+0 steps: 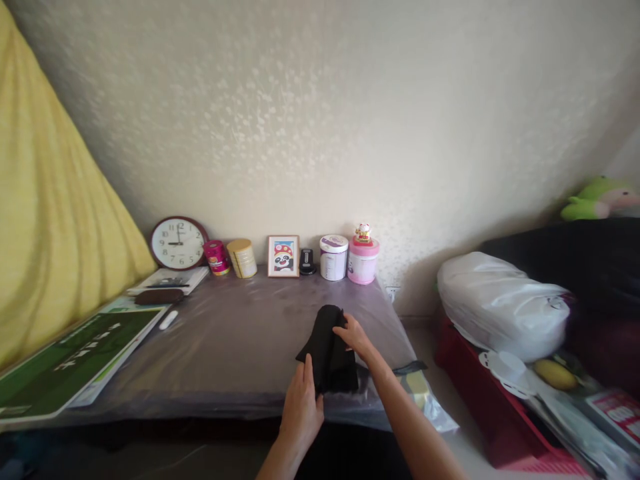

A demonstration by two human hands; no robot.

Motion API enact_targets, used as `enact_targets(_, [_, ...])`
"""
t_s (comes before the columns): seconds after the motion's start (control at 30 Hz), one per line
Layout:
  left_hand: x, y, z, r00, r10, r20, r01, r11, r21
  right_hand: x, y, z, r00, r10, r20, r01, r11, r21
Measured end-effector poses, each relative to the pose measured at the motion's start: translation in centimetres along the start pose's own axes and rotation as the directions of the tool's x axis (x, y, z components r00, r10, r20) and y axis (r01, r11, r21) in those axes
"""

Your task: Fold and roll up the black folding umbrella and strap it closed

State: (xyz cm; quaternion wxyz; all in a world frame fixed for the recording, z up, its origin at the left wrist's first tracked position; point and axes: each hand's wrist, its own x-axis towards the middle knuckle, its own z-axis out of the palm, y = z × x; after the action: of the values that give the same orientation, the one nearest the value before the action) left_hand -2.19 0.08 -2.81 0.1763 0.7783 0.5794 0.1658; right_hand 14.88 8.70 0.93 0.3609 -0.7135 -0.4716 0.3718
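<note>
A folded black cloth item (325, 347) lies near the front edge of the table, its exact kind hard to make out. My left hand (303, 400) grips its lower left edge, thumb and fingers closed on the fabric. On the upper right side, my right hand (354, 335) pinches the cloth between thumb and fingers. A fold runs down its middle, and a squarish dark part shows at the lower right. The undersides of both hands are hidden.
Along the wall stand a clock (179, 243), several canisters including a yellow one (242, 259), and a panda picture frame (283, 256). A green booklet (80, 360) lies left on the table (235, 333). Right of it is a red bin (480, 400) with a white bag (500, 303).
</note>
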Motion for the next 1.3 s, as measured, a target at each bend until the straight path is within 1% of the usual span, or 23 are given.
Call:
enact_targets(0.1, [0.0, -0.1, 0.1, 1.0, 0.018, -0.017, -0.018, 1.0, -0.009, -0.4, -0.9, 0.3, 0.998, 0.044, 0.036, -0.045, 0.998, 0.046])
enact_targets(0.2, [0.0, -0.1, 0.1, 1.0, 0.007, -0.009, -0.007, 1.0, 0.004, -0.5, -1.2, 0.5, 0.998, 0.053, 0.043, -0.056, 0.996, 0.073])
enact_targets(0.37, [0.0, 0.1, -0.2, 0.999, -0.035, 0.04, 0.033, 0.998, 0.047, -0.2, -1.0, 1.0, 1.0, 0.011, 0.016, -0.013, 0.995, 0.095])
enact_targets(0.5, [0.1, 0.4, -0.4, 0.996, -0.041, 0.078, 0.034, 0.996, 0.084, 0.1, -0.7, 1.9, 1.0, -0.006, -0.024, 0.008, 0.996, 0.093])
enact_targets(0.6, [0.0, 0.6, -0.4, 0.996, -0.042, 0.079, 0.035, 0.994, 0.1, 0.1, -0.4, 2.2, 0.998, -0.021, -0.055, 0.026, 0.995, 0.094])
enact_targets(0.7, [0.0, 0.8, -0.3, 0.996, -0.048, 0.071, 0.039, 0.991, 0.126, -0.1, -0.3, 2.1, 0.999, -0.029, -0.016, 0.031, 0.989, 0.142])
enact_targets(0.8, [0.0, 0.9, -0.5, 0.996, -0.041, 0.075, 0.03, 0.99, 0.137, -0.3, -0.4, 2.0, 0.999, -0.014, 0.043, 0.005, 0.977, 0.211])
enact_targets(0.9, [0.1, 1.1, -0.5, 0.997, -0.045, 0.065, 0.036, 0.99, 0.134, -0.2, -0.4, 2.2, 0.999, -0.008, 0.038, -0.001, 0.97, 0.241])
enact_targets(1.0, [0.1, 1.2, -0.3, 0.997, -0.048, 0.054, 0.04, 0.99, 0.138, 0.3, -0.1, 2.4, 1.0, -0.005, 0.008, 0.004, 0.977, 0.214])
enact_targets(1.1, [0.1, 1.2, -0.2, 0.998, -0.043, 0.053, 0.036, 0.99, 0.139, 0.9, 0.6, 2.3, 0.999, -0.022, -0.039, 0.028, 0.989, 0.145])
enact_targets(1.2, [0.1, 1.3, -0.4, 0.997, -0.049, 0.061, 0.041, 0.991, 0.125, 1.4, 1.3, 2.0, 0.99, -0.088, -0.106, 0.095, 0.994, 0.059])
enact_targets(1.3, [0.0, 1.4, -0.6, 0.995, -0.062, 0.083, 0.052, 0.992, 0.113, 1.8, 1.8, 1.7, 0.967, -0.167, -0.19, 0.162, 0.986, -0.041])
